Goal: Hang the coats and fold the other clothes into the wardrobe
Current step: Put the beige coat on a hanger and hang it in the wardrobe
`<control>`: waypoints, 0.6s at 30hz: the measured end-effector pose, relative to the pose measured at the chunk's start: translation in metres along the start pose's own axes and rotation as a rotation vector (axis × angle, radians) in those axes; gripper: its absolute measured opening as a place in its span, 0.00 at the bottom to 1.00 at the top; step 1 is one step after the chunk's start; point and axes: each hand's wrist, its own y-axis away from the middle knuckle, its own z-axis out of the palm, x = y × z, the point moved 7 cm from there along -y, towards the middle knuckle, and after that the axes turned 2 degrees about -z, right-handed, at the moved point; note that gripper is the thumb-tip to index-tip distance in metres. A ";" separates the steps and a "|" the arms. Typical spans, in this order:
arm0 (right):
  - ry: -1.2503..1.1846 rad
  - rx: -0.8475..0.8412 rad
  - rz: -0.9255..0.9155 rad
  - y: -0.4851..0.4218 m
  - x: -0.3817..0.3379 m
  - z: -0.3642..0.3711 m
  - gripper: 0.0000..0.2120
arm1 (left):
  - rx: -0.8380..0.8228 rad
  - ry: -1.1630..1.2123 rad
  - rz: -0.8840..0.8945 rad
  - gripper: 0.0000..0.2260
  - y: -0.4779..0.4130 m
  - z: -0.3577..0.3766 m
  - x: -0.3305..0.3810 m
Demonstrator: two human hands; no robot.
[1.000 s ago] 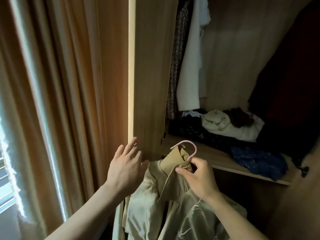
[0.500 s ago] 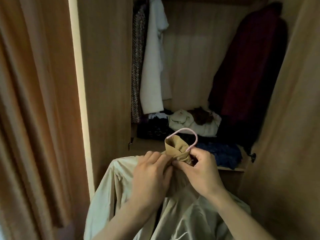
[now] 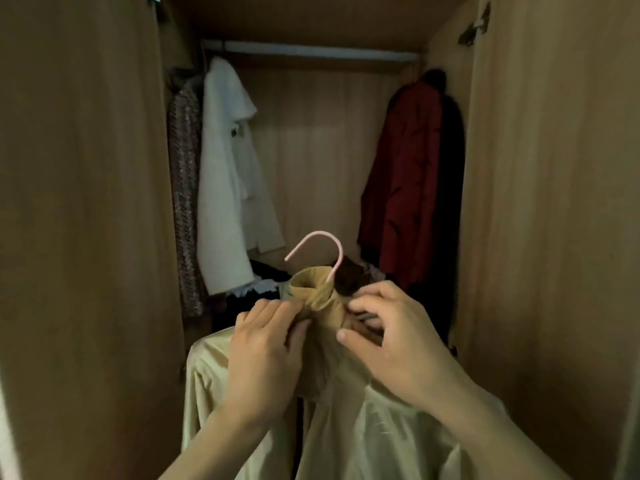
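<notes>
A beige coat (image 3: 363,427) hangs on a pink hanger (image 3: 318,249) whose hook sticks up out of the tan collar (image 3: 313,289). Both my hands are at that collar, in front of the open wardrobe. My left hand (image 3: 265,355) grips the collar's left side with curled fingers. On the right side, my right hand (image 3: 388,337) pinches the collar fabric between thumb and fingers. Above, the hanging rail (image 3: 311,51) runs across the wardrobe's top.
A white coat (image 3: 225,174) and a patterned garment (image 3: 185,202) hang at the rail's left, a dark red coat (image 3: 405,181) at its right. Loose clothes (image 3: 256,289) lie on the shelf behind the hanger. Wardrobe doors (image 3: 86,220) stand open on both sides.
My left hand left the door edge and took the collar. My view swung right and up, so the rail and the whole wardrobe interior show. The hanger has risen.
</notes>
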 end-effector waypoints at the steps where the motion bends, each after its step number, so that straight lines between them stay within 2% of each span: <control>1: 0.037 -0.020 -0.010 -0.002 0.008 -0.008 0.15 | 0.021 0.011 -0.004 0.07 -0.008 0.006 0.001; 4: 0.120 -0.025 -0.041 -0.010 0.031 -0.027 0.16 | 0.061 0.040 -0.004 0.06 -0.031 0.025 0.007; 9: 0.100 0.152 -0.075 -0.032 0.062 -0.049 0.06 | 0.072 0.036 0.016 0.04 -0.061 0.057 0.019; 11: 0.072 0.202 -0.098 -0.041 0.070 -0.053 0.04 | 0.082 0.035 0.012 0.06 -0.072 0.065 0.021; 18: 0.074 0.330 -0.149 -0.082 0.092 -0.057 0.05 | 0.113 0.020 0.079 0.07 -0.112 0.090 0.009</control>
